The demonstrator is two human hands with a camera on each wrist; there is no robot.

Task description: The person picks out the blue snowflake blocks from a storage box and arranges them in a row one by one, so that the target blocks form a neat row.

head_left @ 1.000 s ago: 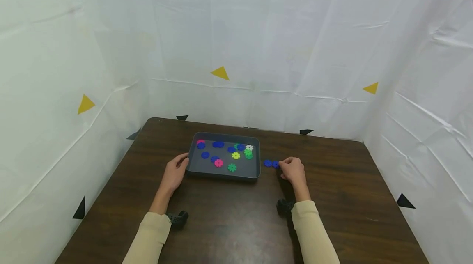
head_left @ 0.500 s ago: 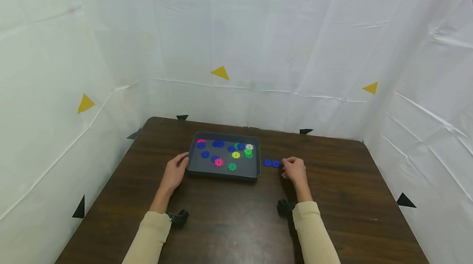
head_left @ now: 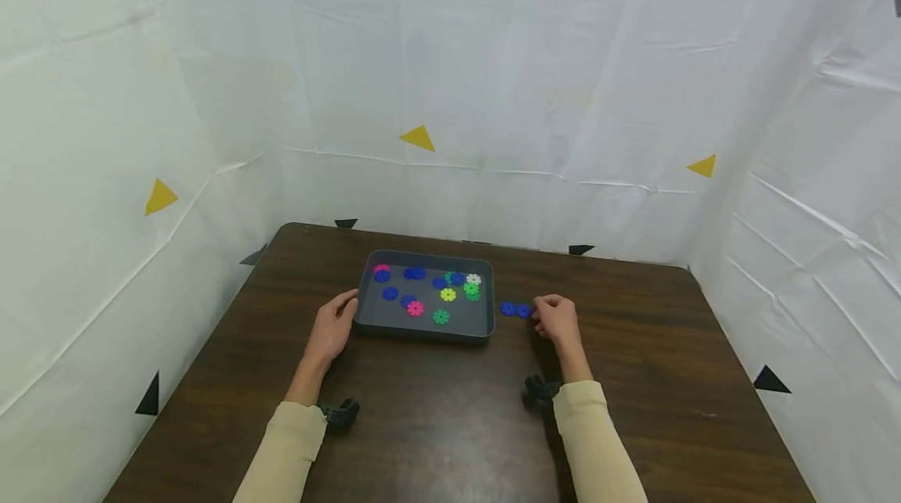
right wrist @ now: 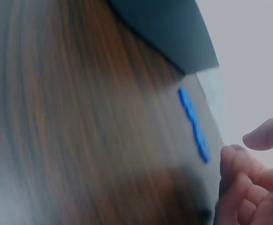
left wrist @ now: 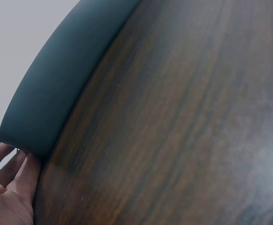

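My left hand (head_left: 332, 331) touches the left side of a dark grey tray (head_left: 422, 329); in the left wrist view its fingertips meet the tray wall (left wrist: 56, 84) at the corner. Two blue notched discs (head_left: 516, 310) lie side by side on the table, just right of the tray, looking joined. From low down in the right wrist view, these blue discs (right wrist: 193, 124) appear as a thin edge-on strip. My right hand (head_left: 558, 321) hovers beside the right-hand disc, fingers loosely bent; thumb and fingertips stand apart with nothing visible between them in the right wrist view.
Inside the tray lie several notched discs: blue ones, a yellow disc (head_left: 448, 295), a white disc (head_left: 474, 278), pink ones and green ones. The brown wooden table (head_left: 450, 425) meets white sheeting (head_left: 479, 96) at its back and sides.
My right fingers, which were at the right-hand blue disc a second ago, have drawn slightly off it to the right. My left hand and the tray stay in place.
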